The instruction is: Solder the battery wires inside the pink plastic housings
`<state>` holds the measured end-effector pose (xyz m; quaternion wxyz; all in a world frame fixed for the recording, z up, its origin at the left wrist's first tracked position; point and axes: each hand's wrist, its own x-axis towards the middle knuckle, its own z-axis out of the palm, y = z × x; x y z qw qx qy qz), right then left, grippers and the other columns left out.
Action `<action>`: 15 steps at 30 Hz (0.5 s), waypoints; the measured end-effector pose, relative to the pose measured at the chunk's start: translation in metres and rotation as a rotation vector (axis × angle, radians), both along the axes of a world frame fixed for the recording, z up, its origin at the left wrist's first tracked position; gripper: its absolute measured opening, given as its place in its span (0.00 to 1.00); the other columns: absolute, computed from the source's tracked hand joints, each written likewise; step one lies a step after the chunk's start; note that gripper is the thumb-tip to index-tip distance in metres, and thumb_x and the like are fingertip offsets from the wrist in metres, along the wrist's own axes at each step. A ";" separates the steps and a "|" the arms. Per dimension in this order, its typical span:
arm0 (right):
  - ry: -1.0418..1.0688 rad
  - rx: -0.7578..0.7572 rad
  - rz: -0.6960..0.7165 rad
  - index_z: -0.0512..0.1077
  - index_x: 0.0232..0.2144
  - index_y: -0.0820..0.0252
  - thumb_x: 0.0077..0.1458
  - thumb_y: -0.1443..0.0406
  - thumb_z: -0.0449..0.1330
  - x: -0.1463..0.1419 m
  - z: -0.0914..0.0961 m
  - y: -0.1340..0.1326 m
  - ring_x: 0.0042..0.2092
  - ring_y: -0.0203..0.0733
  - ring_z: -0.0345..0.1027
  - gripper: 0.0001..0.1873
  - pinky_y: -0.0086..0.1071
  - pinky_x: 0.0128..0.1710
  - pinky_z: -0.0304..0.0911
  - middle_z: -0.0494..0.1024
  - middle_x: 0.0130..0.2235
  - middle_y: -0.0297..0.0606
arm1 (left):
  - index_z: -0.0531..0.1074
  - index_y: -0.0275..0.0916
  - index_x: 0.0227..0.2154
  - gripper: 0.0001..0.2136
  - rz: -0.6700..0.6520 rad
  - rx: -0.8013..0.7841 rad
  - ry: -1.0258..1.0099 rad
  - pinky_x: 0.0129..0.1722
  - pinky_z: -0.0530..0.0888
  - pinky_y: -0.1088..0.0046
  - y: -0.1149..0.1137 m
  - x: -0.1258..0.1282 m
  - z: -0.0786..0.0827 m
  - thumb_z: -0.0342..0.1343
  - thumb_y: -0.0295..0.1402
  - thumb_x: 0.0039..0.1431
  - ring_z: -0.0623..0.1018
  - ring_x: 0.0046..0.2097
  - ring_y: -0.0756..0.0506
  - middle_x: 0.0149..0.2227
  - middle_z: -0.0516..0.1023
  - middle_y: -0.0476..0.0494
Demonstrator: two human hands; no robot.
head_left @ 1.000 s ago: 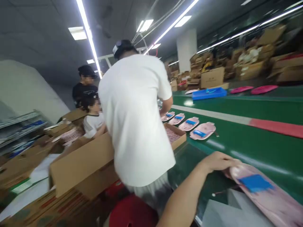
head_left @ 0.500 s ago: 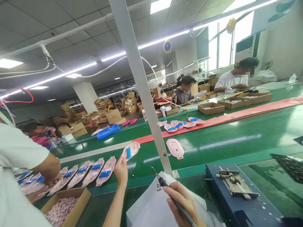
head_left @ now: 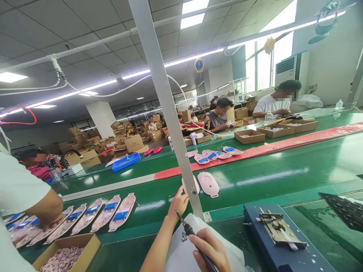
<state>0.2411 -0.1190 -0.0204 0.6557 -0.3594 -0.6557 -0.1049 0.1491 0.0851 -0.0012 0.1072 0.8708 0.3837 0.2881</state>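
Note:
My left hand is raised over the green belt, shut on a pale pink plastic piece, which is partly hidden behind a metal post. Just to its right lies a pink oval plastic piece with small tabs. My right hand grips a black pen-shaped tool with a metal tip, above a white sheet. A row of pink pieces with blue strips lies left of my hands. A co-worker's hand rests on the far end of that row.
A grey upright post stands directly ahead. A blue metal-topped fixture sits right of my hands. A cardboard box of pink parts sits at lower left. Co-workers and cardboard trays line the belts beyond.
My left hand has moved right and now has the pink piece behind the post. Since the earliest frame, my view has swung from a co-worker's back to the belt.

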 end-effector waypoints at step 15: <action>0.017 -0.080 0.107 0.74 0.57 0.55 0.74 0.66 0.52 -0.009 -0.007 -0.006 0.33 0.41 0.75 0.16 0.32 0.29 0.74 0.77 0.38 0.42 | 0.77 0.32 0.25 0.06 1.199 -0.312 -0.150 0.40 0.82 0.46 -0.005 -0.241 0.071 0.65 0.30 0.53 0.84 0.45 0.21 0.32 0.82 0.24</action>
